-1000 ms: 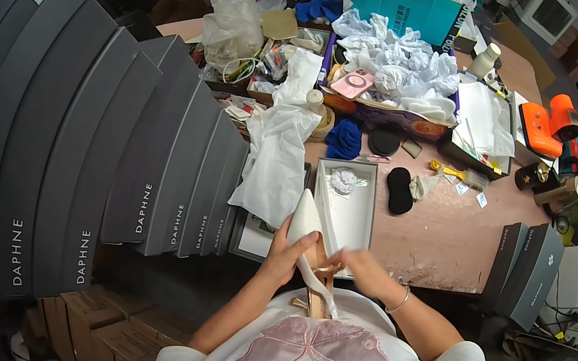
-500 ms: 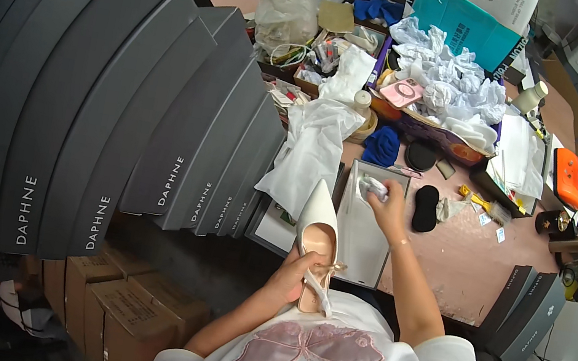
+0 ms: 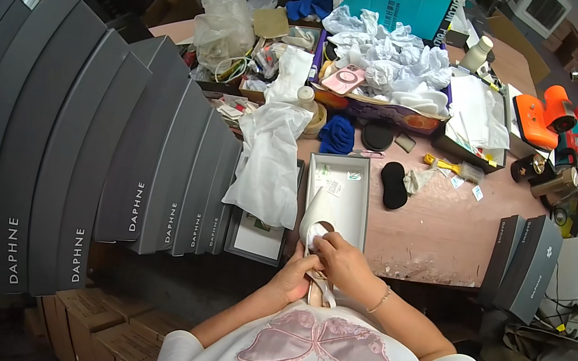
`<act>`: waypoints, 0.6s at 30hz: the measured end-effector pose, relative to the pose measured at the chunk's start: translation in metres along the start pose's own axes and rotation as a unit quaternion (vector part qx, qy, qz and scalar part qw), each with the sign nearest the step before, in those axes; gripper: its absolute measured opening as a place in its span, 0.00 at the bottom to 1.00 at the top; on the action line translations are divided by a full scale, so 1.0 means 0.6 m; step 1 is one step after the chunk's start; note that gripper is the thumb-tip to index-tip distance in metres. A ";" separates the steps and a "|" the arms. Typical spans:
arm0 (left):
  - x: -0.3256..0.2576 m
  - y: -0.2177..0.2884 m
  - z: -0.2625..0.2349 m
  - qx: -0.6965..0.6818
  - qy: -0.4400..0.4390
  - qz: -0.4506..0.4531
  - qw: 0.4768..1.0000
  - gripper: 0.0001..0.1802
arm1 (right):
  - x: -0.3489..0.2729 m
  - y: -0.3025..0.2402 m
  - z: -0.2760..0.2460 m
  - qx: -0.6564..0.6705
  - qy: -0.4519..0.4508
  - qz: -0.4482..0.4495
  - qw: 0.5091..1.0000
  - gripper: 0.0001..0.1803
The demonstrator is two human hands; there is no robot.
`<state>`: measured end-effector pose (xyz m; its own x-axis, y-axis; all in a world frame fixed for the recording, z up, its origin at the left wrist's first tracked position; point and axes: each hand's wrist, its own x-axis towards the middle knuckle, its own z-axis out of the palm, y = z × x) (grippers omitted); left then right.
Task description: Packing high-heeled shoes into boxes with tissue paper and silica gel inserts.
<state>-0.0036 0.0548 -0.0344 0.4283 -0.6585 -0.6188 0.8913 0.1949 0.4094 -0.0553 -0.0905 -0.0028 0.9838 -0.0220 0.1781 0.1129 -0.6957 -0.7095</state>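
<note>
A white pointed-toe shoe [image 3: 320,206] with a strap at its heel end is held close to my body, toe pointing away. My left hand [image 3: 291,280] is closed round its side and heel part. My right hand [image 3: 349,270] pinches a crumpled white paper wad [image 3: 316,235] at the shoe's opening; the fingers partly hide both. Just beyond the toe lies a grey shoe box [image 3: 366,213] with a white inside and a small printed label in it. Left of it, thin white tissue paper [image 3: 268,169] drapes over another box part [image 3: 256,243].
Tall stacks of dark grey shoe boxes [image 3: 64,141] rise on the left, above brown cartons [image 3: 93,324]. Further back stands a box of crumpled paper [image 3: 403,58]. A black oval pad [image 3: 394,186] and yellow-handled brush [image 3: 454,167] lie right. Two grey boxes [image 3: 522,260] stand at the right edge.
My right hand has come from inside the grey box to the shoe's opening, bringing the white wad. The shoe is now lower in view, and the view has shifted right.
</note>
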 end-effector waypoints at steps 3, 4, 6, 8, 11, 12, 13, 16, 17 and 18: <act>-0.007 -0.009 0.031 0.016 -0.040 -0.029 0.999 0.33 | 0.016 0.050 -0.012 -0.130 0.031 0.045 0.990 0.16; -0.010 -0.004 0.045 0.039 -0.035 -0.026 0.998 0.32 | 0.029 0.062 -0.022 -0.121 0.096 0.032 0.987 0.17; -0.007 -0.002 0.050 0.037 -0.061 -0.031 0.997 0.31 | 0.041 0.051 -0.024 0.001 0.198 0.061 0.978 0.25; -0.010 0.005 0.039 0.036 -0.081 -0.041 0.995 0.30 | 0.045 0.046 -0.018 0.124 0.196 0.116 0.966 0.32; 0.010 -0.007 0.026 0.017 -0.108 -0.071 0.991 0.28 | 0.042 0.078 -0.019 0.169 0.087 0.161 0.968 0.39; 0.022 -0.009 0.031 0.043 -0.090 -0.036 0.994 0.29 | 0.049 0.095 -0.007 0.176 0.104 0.153 0.967 0.40; 0.026 0.008 0.037 0.042 -0.073 0.007 0.996 0.30 | 0.063 0.109 -0.009 0.165 0.089 0.194 0.963 0.39; 0.042 0.062 -0.024 0.439 0.063 0.303 0.844 0.36 | 0.099 0.153 -0.002 0.103 0.033 0.244 0.964 0.35; 0.044 0.101 -0.046 0.598 0.098 0.363 0.707 0.39 | 0.099 0.181 0.023 0.036 0.013 0.231 0.972 0.34; 0.045 0.140 -0.067 0.728 0.124 0.407 0.538 0.41 | 0.095 0.212 0.051 -0.033 -0.007 0.221 0.975 0.33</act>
<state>0.0890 0.0826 -0.0434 0.7554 -0.6339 0.1663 -0.5908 -0.5489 0.5912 0.0194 -0.1585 -0.1036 0.9357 -0.3217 -0.1447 -0.3321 -0.6651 -0.6689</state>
